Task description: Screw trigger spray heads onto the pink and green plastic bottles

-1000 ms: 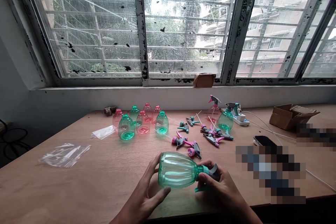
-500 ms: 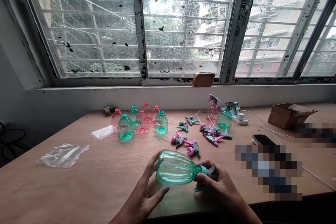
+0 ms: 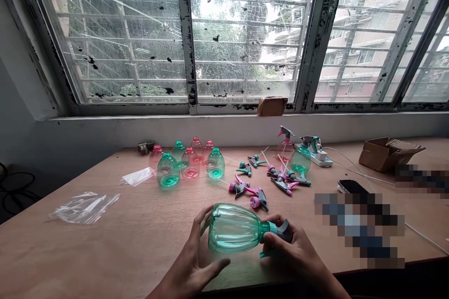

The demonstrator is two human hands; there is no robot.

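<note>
I hold a clear green spray bottle [image 3: 233, 228] lying on its side just above the wooden table [image 3: 140, 243]. My left hand [image 3: 194, 261] cups its round base, fingers curled round it. My right hand [image 3: 293, 250] is closed on the grey and teal trigger head [image 3: 280, 232] at the bottle's neck. Further back stand several headless green and pink bottles [image 3: 185, 162]. Loose pink and teal trigger heads [image 3: 259, 182] lie scattered in the middle. Two bottles with heads fitted [image 3: 298, 154] stand at the back right.
Plastic bags [image 3: 84, 206] lie at the left. A phone [image 3: 351, 187], a white power strip [image 3: 322, 159] with its cable and a cardboard box [image 3: 387, 153] are at the right. A window sill and barred windows run behind the table.
The bottle has dipped slightly towards the table and my left thumb has shifted under its base. My right hand stays on the trigger head.
</note>
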